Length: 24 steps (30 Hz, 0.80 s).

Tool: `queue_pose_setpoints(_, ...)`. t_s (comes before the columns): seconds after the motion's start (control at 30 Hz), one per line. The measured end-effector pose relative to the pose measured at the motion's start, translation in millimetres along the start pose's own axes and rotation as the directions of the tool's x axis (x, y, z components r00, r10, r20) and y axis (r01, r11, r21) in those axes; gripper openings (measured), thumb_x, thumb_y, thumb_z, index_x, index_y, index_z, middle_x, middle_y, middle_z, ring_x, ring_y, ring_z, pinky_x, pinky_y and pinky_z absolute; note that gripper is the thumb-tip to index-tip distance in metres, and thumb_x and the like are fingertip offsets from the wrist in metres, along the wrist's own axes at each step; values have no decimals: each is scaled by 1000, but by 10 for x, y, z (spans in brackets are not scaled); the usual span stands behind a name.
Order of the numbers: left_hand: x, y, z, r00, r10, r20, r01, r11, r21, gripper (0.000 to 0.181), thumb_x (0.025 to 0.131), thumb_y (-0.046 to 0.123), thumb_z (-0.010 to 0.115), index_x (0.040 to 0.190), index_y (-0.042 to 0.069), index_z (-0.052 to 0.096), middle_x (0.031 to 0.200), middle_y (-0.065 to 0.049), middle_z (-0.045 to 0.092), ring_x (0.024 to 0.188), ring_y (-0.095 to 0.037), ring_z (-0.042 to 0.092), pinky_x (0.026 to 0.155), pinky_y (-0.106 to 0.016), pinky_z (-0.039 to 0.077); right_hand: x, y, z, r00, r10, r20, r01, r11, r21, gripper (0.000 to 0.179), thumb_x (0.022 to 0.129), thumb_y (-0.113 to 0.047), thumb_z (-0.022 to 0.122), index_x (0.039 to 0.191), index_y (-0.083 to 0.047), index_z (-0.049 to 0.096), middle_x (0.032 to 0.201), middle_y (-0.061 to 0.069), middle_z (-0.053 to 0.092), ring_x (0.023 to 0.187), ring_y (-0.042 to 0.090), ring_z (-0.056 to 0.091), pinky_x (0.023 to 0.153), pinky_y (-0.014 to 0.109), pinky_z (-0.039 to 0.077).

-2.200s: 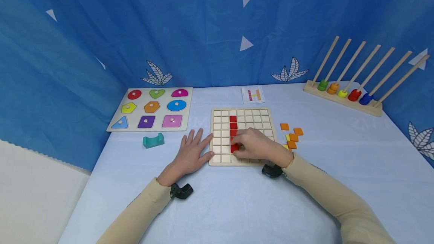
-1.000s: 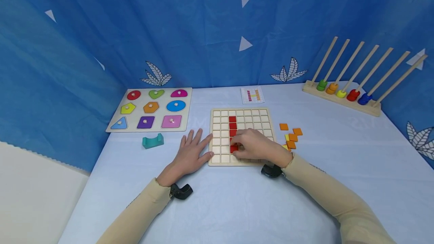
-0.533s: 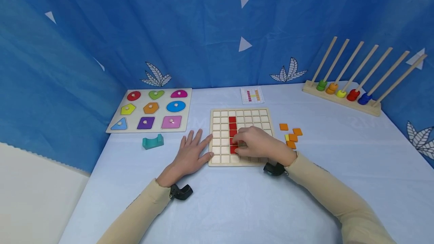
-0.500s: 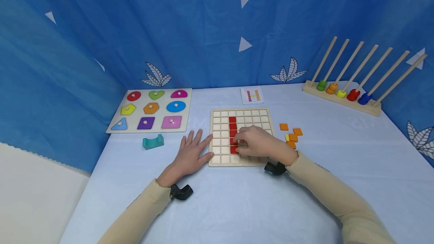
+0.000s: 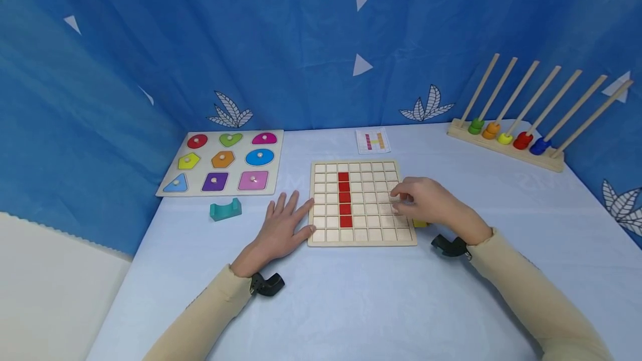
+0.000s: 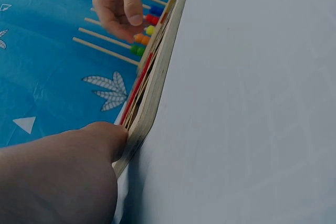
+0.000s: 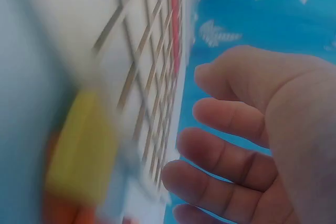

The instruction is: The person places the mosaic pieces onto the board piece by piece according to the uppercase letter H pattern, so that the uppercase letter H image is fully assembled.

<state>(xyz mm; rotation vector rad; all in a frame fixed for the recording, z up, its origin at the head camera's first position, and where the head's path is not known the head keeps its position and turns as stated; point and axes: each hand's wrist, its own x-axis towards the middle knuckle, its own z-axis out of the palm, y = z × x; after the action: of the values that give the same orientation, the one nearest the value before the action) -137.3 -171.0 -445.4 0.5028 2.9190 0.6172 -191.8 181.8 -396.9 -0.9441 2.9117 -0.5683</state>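
Five red square tiles (image 5: 345,197) sit in the wooden grid board (image 5: 361,235), centre frame: likely light, stiff, best pinched by the edges. Left hand (image 5: 282,227) spreads flat; right hand (image 5: 428,200), loosely bent, holds nothing.

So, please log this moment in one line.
left hand: touches wooden grid board; right hand: empty, near right edge; red tiles: five, one column

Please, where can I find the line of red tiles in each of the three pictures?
Head view: red tiles, just right of and below centre.
Left wrist view: red tiles, left of centre, a thin edge-on strip.
Right wrist view: red tiles, top, near the middle, blurred.
Shared landmark: the wooden grid board.
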Motion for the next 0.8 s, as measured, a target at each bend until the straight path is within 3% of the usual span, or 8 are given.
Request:
queue_pose_setpoints(0.4,-5,-17,0,1000,16,-6,-16,1000,1,66,99,43,58,158,17,41,168,-24,23,156,-53,10,121,-73,10,-303,390,-81,989,148,11,-148,989,-26,22,84,-13,80,102,-2,77,72,-1,61,66,13,49,60,26,44)
queue_pose_setpoints(0.8,-3,-5,-6,1000,0,7,0,1000,-4,67,99,44,57,158,18,39,169,-23,22,157,-51,8,121,-72,9,-357,524,-107,970,238,55,-237,971,-22,24,84,-10,79,106,-1,77,77,1,64,70,16,51,63,27,46)
